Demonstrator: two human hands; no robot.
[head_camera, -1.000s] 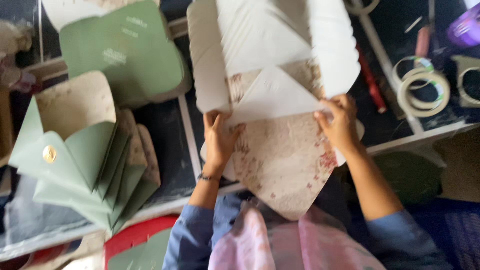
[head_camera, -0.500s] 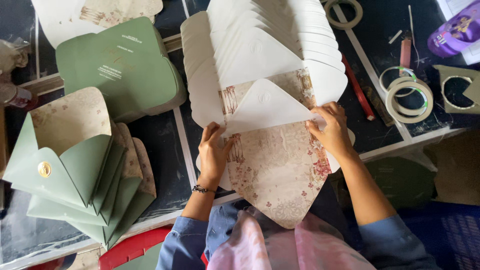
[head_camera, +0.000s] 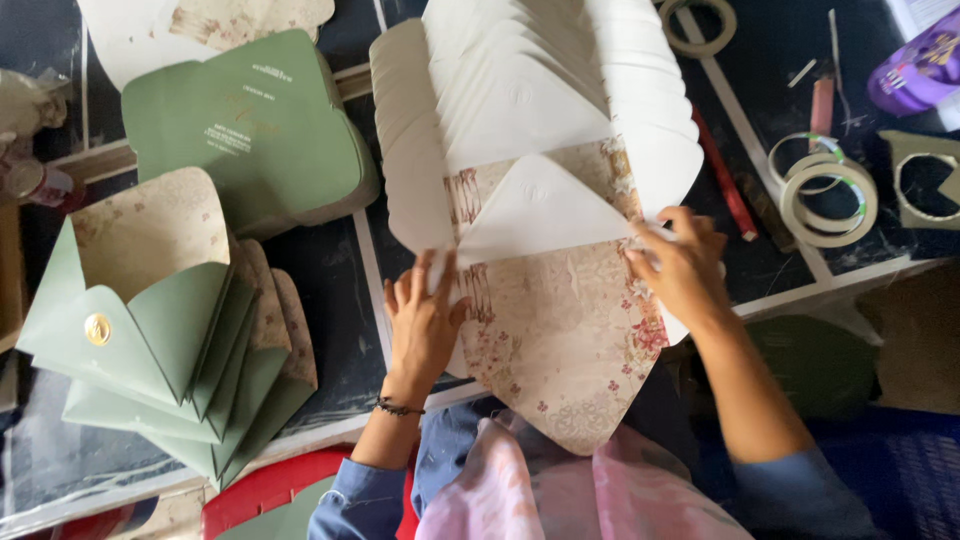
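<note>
Hands, left and right, press flat on a floral envelope at centre; green envelopes fan out left, tape rolls sit right.

The stack of white unfolded envelopes runs off the top edge, so its full depth cannot be told. The left hand covers part of the floral-lined envelope, and the right hand hides its right flap. A purple object is cut off at the top right corner. Printing on the green card stack is too small to read.
</note>
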